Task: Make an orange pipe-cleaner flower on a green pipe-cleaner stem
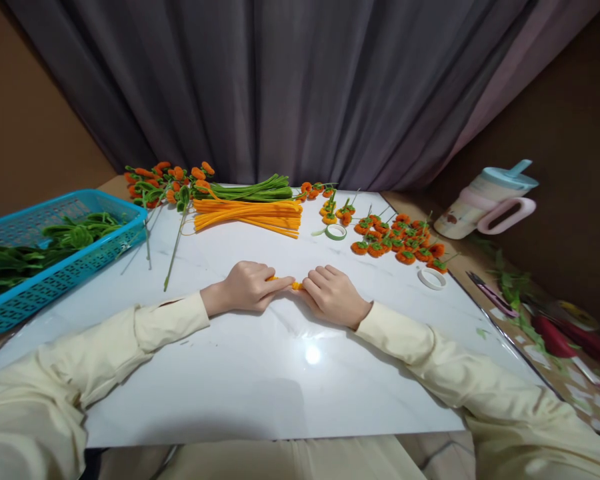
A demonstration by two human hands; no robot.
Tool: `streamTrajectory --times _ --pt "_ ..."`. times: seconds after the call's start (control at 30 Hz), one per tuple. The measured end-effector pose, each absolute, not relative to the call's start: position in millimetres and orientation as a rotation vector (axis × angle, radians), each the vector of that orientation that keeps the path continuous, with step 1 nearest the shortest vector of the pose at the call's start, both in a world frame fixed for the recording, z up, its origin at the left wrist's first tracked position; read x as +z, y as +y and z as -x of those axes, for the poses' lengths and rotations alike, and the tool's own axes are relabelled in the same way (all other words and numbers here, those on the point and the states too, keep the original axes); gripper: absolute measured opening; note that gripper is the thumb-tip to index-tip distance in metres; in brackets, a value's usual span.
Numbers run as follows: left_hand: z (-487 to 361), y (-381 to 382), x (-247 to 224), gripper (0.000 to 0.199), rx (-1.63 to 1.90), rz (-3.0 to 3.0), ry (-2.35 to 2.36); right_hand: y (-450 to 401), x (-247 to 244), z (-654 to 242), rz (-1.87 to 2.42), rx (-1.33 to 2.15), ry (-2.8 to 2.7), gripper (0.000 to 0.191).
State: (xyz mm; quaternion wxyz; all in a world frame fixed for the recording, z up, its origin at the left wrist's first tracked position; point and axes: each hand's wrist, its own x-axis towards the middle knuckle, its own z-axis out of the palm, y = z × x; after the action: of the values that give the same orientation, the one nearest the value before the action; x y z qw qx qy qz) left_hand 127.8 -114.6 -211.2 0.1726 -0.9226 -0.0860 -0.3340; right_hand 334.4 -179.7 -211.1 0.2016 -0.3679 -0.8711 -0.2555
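Yellow piece (297,286) between two hands (249,287) (336,295)

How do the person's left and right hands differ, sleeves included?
The left hand stretches one finger straight toward the right hand, whose visible fingers are curled. The left sleeve shows a slit near its cuff; the right sleeve shows none. Both hands grip the yellow strip.

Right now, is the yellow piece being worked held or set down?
Held: the yellow piece shows between closed left hand and right hand.

Gray curtain (280,87) (pleated), brown walls (30,113), marbled white tabletop (230,373)
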Motion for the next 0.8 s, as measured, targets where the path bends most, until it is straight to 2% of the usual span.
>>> streamTrajectory --times 0.57,0.73,0.8 --pt "-126 -117 -211 0.019 -0.900 2.510 0.002 -178 -215 -335 0.742 -0.705 -2.601 0.031" --pt "-125 -111 -196 0.021 -0.714 2.593 0.030 -179 -216 -334 0.724 -0.737 -2.508 0.031" --pt "-126 -109 -185 0.027 -0.762 2.672 -0.021 -180 -215 -334 0.747 -0.710 -2.452 0.031"
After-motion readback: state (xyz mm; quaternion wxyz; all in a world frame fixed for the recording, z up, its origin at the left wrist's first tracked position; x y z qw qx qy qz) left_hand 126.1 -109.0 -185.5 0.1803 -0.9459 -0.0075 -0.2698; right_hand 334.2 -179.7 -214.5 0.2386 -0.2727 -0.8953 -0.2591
